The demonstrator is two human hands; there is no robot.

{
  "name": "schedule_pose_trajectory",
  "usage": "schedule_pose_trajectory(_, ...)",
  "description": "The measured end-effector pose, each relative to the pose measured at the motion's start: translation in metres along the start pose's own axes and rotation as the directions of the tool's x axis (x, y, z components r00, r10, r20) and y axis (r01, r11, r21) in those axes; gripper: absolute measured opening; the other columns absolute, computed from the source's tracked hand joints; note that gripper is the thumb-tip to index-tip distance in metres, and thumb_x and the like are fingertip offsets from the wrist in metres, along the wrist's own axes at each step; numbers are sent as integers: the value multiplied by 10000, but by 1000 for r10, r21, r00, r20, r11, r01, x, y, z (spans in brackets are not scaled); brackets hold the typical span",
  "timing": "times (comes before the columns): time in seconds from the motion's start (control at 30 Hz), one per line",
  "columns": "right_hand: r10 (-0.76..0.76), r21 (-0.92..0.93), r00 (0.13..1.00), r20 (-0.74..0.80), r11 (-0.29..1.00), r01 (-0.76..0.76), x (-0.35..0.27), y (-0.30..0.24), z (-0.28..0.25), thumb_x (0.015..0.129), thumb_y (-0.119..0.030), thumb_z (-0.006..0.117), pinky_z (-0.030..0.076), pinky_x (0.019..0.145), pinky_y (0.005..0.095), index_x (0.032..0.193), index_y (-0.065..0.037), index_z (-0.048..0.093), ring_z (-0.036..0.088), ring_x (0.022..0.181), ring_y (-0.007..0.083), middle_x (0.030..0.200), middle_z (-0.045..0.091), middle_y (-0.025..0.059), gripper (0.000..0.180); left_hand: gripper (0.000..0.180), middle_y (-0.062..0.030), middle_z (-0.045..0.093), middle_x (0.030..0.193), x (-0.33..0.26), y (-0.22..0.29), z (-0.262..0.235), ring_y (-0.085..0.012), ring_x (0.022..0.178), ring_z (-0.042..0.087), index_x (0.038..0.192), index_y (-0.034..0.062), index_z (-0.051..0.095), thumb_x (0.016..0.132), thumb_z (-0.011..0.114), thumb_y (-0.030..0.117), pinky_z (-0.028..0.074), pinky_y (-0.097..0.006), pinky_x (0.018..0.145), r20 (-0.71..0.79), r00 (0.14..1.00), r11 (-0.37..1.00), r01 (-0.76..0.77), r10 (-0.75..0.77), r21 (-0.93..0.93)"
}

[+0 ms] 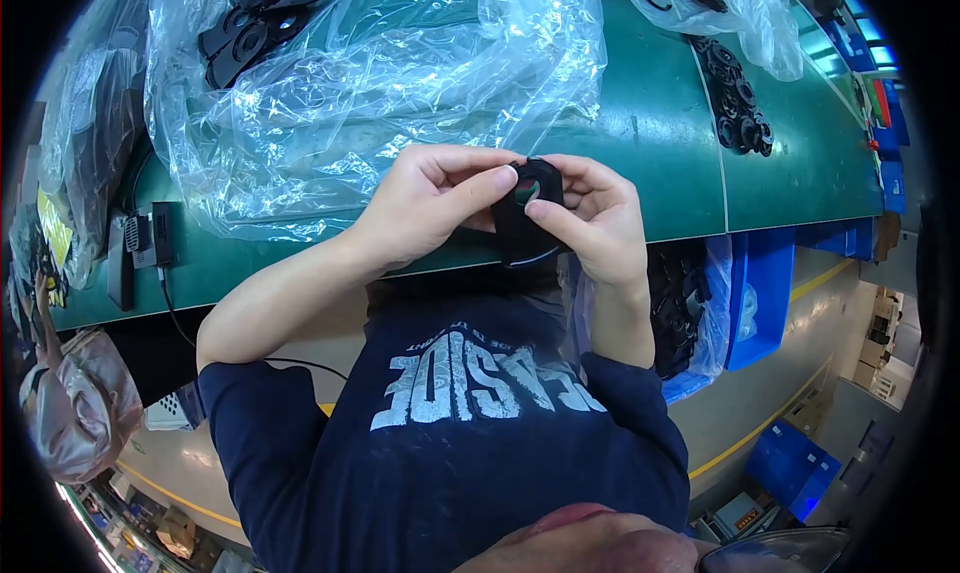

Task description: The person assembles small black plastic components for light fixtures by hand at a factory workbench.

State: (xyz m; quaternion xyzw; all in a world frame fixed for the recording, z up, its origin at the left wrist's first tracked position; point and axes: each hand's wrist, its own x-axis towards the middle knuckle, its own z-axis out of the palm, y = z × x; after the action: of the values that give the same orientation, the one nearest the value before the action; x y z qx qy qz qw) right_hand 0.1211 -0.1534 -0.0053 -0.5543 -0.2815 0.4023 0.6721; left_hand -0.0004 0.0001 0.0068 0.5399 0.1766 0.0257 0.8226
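The single flat black plastic piece with a rounded outline and a round hole is held in front of the chest, at the near edge of the long green-topped counter. The left grip is clamped on its holed end, thumb by the hole's left rim; the right grip is clamped on the other side, thumb just below the hole.

The step appears to be finger work around that hole. To do it well, steady the piece with the curled fingers behind, press evenly with both thumbs close to the rim, and avoid bending the thin material; keeping it over the counter would catch a slip.

Counted: two hands, one held piece, one large crumpled clear plastic bag and one smaller clear plastic bag at the far right. The cluster of black plastic parts at upper left and the row of black ring-shaped parts on the right each hold several, overlapping too much to number exactly.
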Motion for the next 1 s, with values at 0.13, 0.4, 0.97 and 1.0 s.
schedule_pose_trajectory(0.13,-6,47,1000,-3,999,6,1,-5,3,788,11,642,497,725,219,1027,74,590,610,799,115,902,643,104,253,270,-76,663,908,2,-2,-2,-80,774,604,1055,-13,627,884,579,191,498,-200,639,-6,1000,993,-19,20,120)
schedule_pose_trajectory(0.4,-69,-161,996,-65,985,57,0,-3,7,840,-33,600,483,658,197,913,69,649,601,736,86,808,659,81,134,247,-101,669,880,-2,-5,-4,-114,789,625,1048,-41,613,904,533,143,516,-229,637,57,991,925,-133,121,355)
schedule_pose_trajectory(0.97,-32,-21,979,-201,999,28,-86,21,-45,805,13,607,464,667,191,1016,40,628,575,734,74,866,643,56,214,386,-199,596,1090,-9,-7,6,-241,948,620,1282,-52,393,920,446,73,513,-320,782,214,976,973,-89,41,215)
schedule_pose_trajectory(1.0,46,0,964,-264,999,-48,-96,28,-58,799,10,612,463,677,196,1007,44,631,576,736,77,856,646,60,212,370,-204,598,1079,-8,-7,2,-252,944,623,1263,-55,413,919,449,76,515,-322,776,191,980,969,-95,51,226)
